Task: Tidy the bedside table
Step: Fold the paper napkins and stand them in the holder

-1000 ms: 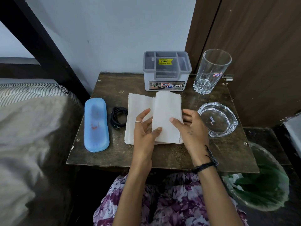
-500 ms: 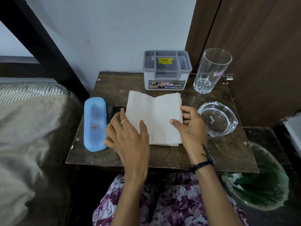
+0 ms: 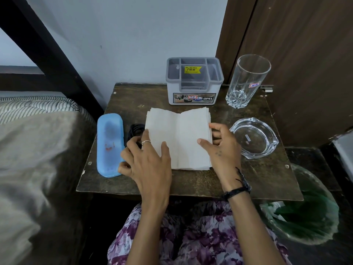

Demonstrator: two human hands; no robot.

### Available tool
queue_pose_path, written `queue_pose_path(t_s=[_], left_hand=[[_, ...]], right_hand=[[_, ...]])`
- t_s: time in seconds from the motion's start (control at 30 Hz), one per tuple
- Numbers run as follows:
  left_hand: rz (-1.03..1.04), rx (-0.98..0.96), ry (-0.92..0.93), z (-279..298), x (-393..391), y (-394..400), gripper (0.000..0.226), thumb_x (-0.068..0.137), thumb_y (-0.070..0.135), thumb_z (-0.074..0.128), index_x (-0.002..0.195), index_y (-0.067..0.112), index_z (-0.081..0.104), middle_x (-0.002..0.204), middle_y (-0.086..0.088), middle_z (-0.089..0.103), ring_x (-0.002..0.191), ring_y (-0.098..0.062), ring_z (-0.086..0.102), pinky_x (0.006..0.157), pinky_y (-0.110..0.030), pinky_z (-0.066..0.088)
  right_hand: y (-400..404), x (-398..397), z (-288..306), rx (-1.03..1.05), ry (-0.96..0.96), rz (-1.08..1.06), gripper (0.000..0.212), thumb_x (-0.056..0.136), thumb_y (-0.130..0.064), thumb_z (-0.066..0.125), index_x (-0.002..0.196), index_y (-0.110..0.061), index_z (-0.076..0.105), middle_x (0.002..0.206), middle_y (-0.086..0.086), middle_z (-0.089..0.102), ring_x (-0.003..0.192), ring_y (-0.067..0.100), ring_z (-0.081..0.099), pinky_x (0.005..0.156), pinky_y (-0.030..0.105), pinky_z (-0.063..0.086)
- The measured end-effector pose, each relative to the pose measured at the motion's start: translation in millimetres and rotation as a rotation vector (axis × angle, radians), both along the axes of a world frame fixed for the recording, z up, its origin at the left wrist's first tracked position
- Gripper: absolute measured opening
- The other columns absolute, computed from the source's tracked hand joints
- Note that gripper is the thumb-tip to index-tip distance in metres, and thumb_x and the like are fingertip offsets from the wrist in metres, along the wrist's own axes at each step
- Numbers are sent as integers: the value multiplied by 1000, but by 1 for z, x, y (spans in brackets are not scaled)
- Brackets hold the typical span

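A stack of white paper napkins [image 3: 179, 138] lies flat in the middle of the dark wooden bedside table [image 3: 191, 182]. My left hand [image 3: 147, 163] grips the stack's left edge, thumb on top and fingers curled beside it. My right hand [image 3: 221, 148] pinches the right edge, thumb on top and fingers along the side. A blue plastic case [image 3: 109, 144] lies at the table's left. A coiled black cable [image 3: 134, 131] sits between the case and the napkins, partly hidden by my left fingers.
A grey compartment organizer [image 3: 194, 81] stands at the back against the wall, with a tall empty glass [image 3: 246, 81] to its right. A glass ashtray [image 3: 254, 138] sits by my right hand. A bin with a green liner [image 3: 305, 213] stands lower right; a bed [image 3: 38, 150] lies left.
The raised fold of the napkins has been laid down flat. My left hand moved left from the middle to the stack's left edge. My right hand stayed at the right edge.
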State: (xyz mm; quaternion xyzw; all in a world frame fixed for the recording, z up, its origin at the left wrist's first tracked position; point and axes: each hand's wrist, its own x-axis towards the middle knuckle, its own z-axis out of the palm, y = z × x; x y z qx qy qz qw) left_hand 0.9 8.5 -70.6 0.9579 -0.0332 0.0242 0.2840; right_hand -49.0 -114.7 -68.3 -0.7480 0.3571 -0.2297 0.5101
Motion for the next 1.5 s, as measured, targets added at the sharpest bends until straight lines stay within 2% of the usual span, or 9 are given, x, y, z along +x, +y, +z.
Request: queue_pose_path(t_s=[0.27,0.63,0.77,0.9,0.97,1.07,1.2,1.3,1.5], left_hand=[[44,-225,68,5,1,-3,32,88,32,55,117,17,51,132,1,40,121,-18,24,91,-36,15],[55,-210,119,7,3,-2,46,91,31,51,134,20,41,137,-3,35,127,-20,22,99,-42,15],[50,-214,65,7,3,0,33,91,29,51,119,13,53,133,-3,38,121,-20,26,92,-37,16],[-13,-203,-49,7,0,0,29,92,34,50,104,11,64,139,-1,39,128,-20,24,101,-41,14],[-101,-266,-90,10,-3,-3,47,90,50,39,96,15,70,144,3,39,135,-14,18,108,-36,5],[-307,-408,-51,12,-8,-7,63,88,59,25,92,20,74,148,6,35,140,-1,9,106,-8,-5],[-445,-572,240,13,-17,-15,52,92,56,34,86,22,74,131,13,49,136,3,26,97,-6,22],[-425,-578,249,11,-18,-18,35,96,36,43,92,17,72,113,16,53,119,-1,48,83,-1,35],[-237,-618,274,5,-5,-11,34,95,20,51,129,20,48,118,8,54,104,-3,53,78,-7,39]], right_hand=[[-1,0,-3,-7,21,16,43,78,-12,70,118,-17,55,95,-7,59,75,-5,52,60,5,42],[-1,-1,-1,-6,36,36,43,79,-12,69,119,-16,54,94,-9,58,72,-6,51,63,10,43],[1,-1,2,10,39,28,48,79,-13,69,123,-19,50,94,-9,57,78,8,57,71,26,49],[1,-2,1,18,56,29,49,78,-13,70,119,-24,44,84,-17,52,72,6,55,58,20,44],[0,-2,-1,0,69,39,39,80,-16,69,110,-20,45,83,-17,52,71,7,55,57,21,43],[1,-1,1,17,62,32,18,89,-29,57,96,-12,60,86,-3,62,77,17,56,63,27,41],[3,2,3,168,37,-29,49,86,-54,53,86,-6,64,84,10,66,73,18,57,66,30,43],[1,2,1,91,93,21,27,77,-33,71,97,-16,62,91,-5,61,76,4,53,61,12,40],[-4,-1,2,168,-68,-18,35,79,-6,68,102,-21,46,92,3,64,81,15,60,66,17,45]])
